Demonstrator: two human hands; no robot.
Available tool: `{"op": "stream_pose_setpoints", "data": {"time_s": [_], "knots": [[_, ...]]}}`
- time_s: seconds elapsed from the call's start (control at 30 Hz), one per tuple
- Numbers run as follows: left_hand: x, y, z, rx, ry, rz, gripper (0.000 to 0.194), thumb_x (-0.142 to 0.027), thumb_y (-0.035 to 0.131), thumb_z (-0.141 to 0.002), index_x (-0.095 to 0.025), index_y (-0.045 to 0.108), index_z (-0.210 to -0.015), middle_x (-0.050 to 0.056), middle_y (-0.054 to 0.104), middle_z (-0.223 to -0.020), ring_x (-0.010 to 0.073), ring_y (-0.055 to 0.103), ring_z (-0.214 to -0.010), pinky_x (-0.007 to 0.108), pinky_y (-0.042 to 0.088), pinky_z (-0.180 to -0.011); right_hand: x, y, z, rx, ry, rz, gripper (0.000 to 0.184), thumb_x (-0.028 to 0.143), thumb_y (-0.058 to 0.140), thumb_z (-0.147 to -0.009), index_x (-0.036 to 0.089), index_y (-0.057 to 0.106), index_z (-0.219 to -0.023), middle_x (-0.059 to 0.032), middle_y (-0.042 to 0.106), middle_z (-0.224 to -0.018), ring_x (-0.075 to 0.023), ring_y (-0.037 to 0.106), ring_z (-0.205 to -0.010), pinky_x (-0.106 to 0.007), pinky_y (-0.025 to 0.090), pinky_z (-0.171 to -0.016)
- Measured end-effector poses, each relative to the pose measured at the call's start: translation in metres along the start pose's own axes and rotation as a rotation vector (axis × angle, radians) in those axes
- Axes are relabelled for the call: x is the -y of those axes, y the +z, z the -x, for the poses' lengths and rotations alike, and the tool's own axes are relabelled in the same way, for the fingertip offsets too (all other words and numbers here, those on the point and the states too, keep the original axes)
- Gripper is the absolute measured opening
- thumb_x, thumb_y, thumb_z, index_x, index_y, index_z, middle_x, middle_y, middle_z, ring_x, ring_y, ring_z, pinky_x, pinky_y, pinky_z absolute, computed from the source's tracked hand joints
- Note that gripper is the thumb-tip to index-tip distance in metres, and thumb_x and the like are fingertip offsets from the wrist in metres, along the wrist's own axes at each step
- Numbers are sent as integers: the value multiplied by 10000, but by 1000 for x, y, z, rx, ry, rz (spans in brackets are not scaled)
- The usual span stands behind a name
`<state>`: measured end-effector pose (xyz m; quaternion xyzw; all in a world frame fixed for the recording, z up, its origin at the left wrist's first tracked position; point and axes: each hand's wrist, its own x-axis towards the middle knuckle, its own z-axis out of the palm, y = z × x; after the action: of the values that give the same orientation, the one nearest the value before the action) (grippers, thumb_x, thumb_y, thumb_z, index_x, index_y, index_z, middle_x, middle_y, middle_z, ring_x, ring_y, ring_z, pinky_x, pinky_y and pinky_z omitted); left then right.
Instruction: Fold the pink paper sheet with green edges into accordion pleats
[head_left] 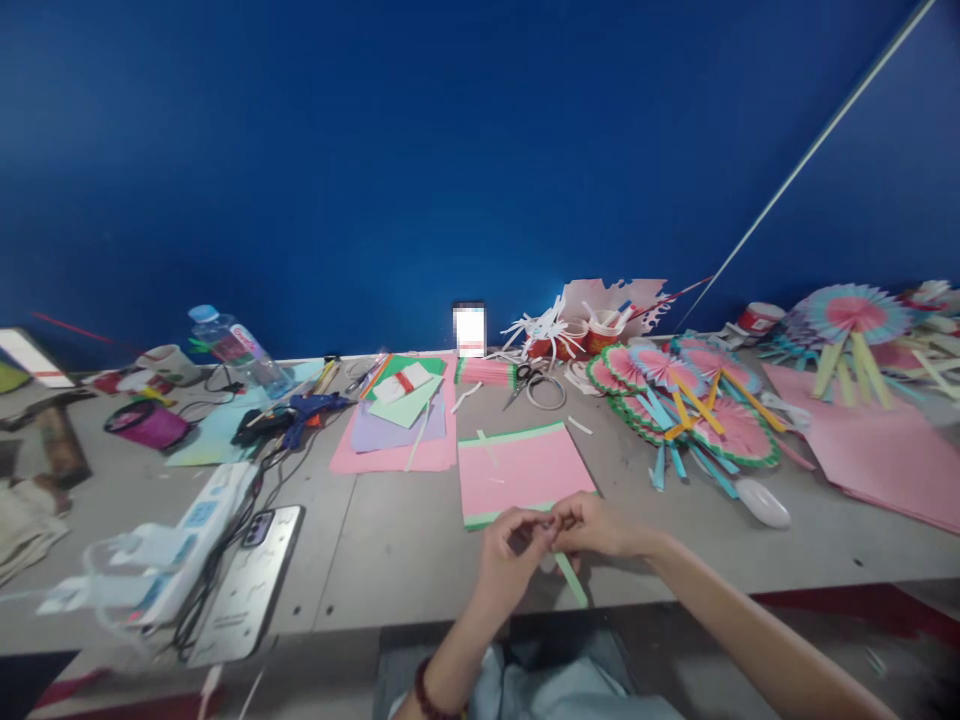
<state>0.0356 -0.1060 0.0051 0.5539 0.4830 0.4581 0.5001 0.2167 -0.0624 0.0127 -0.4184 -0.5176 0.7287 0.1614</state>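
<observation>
My left hand (pixel 511 550) and my right hand (pixel 592 524) meet fingertip to fingertip near the table's front edge. Both are closed in a pinch around the upper end of a light green paper strip (pixel 571 581). Its lower end hangs down below my right fingers, while the pinched end is hidden. Just beyond my hands lies a pink paper sheet (pixel 525 475) with green bands along its far and near edges. A small pale strip (pixel 487 447) rests on that sheet.
Scissors (pixel 517 385) and a tape roll (pixel 546 392) lie behind the sheet. Folded paper fans (pixel 731 425) and a white spoon-shaped object (pixel 763 503) are at right. Stacked coloured paper (pixel 394 455), a phone (pixel 247 585), a power strip (pixel 199 540) and a bottle (pixel 244 350) are leftward.
</observation>
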Motion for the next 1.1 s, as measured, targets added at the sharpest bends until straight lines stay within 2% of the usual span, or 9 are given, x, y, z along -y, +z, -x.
{"op": "stream_pose_setpoints", "data": {"time_s": [0.17, 0.27, 0.4, 0.5, 0.63, 0.73, 0.87, 1.0, 1.1], "knots": [[8, -2, -4, 121, -147, 225, 373, -468, 765, -738, -128, 757, -892, 96, 739, -793, 178, 636, -703, 295, 506, -681, 6, 5, 3, 67, 1, -37, 355, 390, 825, -655, 121, 746, -872, -1, 683, -679, -102, 623, -564, -208, 538, -540], [8, -3, -7, 145, -145, 218, 362, -459, 751, -764, -135, 754, -925, 83, 727, -780, 172, 637, -691, 294, 511, -676, 2, 8, 4, 32, -1, -53, 375, 383, 836, -633, 132, 733, -891, -3, 697, -718, -100, 610, -556, -222, 529, -542], [3, -4, -6, 30, 81, -26, 248, -360, 593, -910, -167, 739, -963, 98, 724, -917, 208, 672, -860, 350, 547, -805, -5, 9, 5, -67, -37, -127, 385, 424, 852, -621, 149, 655, -806, -27, 712, -701, -150, 669, -657, -264, 532, -645], [5, -3, -3, -47, 305, -381, 276, -252, 453, -978, -189, 689, -1108, 118, 694, -1089, 230, 645, -1061, 407, 541, -928, -6, 4, 9, -130, -71, -145, 394, 471, 828, -660, 169, 615, -798, -33, 707, -676, -150, 658, -654, -277, 508, -672], [19, 0, 2, -10, 497, -873, 368, -196, 463, -964, -183, 559, -1319, 126, 633, -1304, 268, 557, -1253, 500, 473, -1060, -4, -12, 15, -276, -62, -33, 364, 480, 778, -725, 173, 683, -897, -23, 688, -708, -136, 616, -649, -261, 471, -645], [28, 2, 7, 10, 526, -1048, 352, -231, 514, -948, -174, 575, -1290, 106, 653, -1289, 286, 579, -1225, 516, 466, -1060, 0, -25, 18, -379, -61, 84, 373, 492, 731, -757, 166, 736, -939, -40, 698, -748, -154, 619, -688, -263, 465, -646], [32, -2, 11, -20, 538, -1139, 341, -289, 562, -932, -185, 599, -1255, 104, 656, -1281, 302, 576, -1229, 519, 469, -1049, 12, -32, 17, -494, -93, 229, 387, 468, 710, -745, 156, 757, -968, -72, 749, -843, -202, 660, -792, -287, 488, -739], [32, -8, 12, -10, 545, -1137, 317, -281, 559, -929, -172, 607, -1224, 117, 653, -1264, 310, 569, -1230, 526, 478, -1042, 20, -28, 9, -555, -108, 401, 330, 463, 679, -735, 160, 767, -830, -57, 756, -770, -223, 661, -770, -289, 470, -720], [35, -9, 12, -6, 554, -1107, 303, -252, 525, -938, -163, 601, -1217, 136, 643, -1258, 310, 573, -1220, 505, 516, -1000, 20, -21, 1, -560, -157, 467, 294, 464, 665, -725, 188, 766, -740, -51, 775, -797, -248, 674, -815, -302, 468, -752]]}}
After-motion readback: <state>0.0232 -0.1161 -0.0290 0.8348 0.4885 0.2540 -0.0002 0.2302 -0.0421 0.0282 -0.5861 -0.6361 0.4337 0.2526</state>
